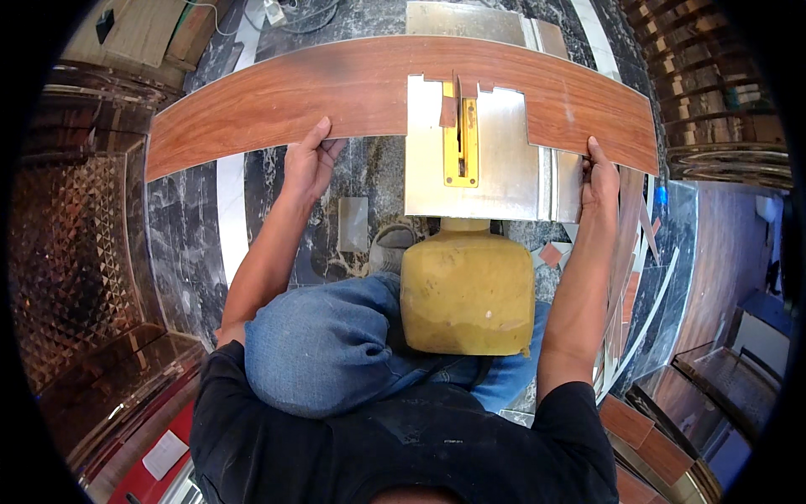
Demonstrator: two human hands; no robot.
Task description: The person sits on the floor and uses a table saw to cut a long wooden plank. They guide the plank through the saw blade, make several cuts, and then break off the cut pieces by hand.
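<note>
A long reddish-brown wood-look floor plank (277, 101) lies crosswise over the metal table (504, 181) of a small table saw. A rectangular notch with a ragged far edge is cut into its near side. The thin saw blade (459, 101) stands up through the yellow insert plate (461, 172), within this notch. A small brown scrap (448, 112) rests beside the blade. My left hand (311, 168) grips the plank's near edge left of the saw, thumb on top. Near the plank's right end, my right hand (599, 178) pinches the same edge; its other fingers are mostly hidden underneath.
The saw's yellow housing (467, 290) sits between my legs. Plank strips and offcuts (634, 294) lie on the floor at the right. A grey rectangular piece (353, 224) is on the dark marble-look floor. Glossy brown furniture (75, 252) borders the left; cables (306, 21) run at the back.
</note>
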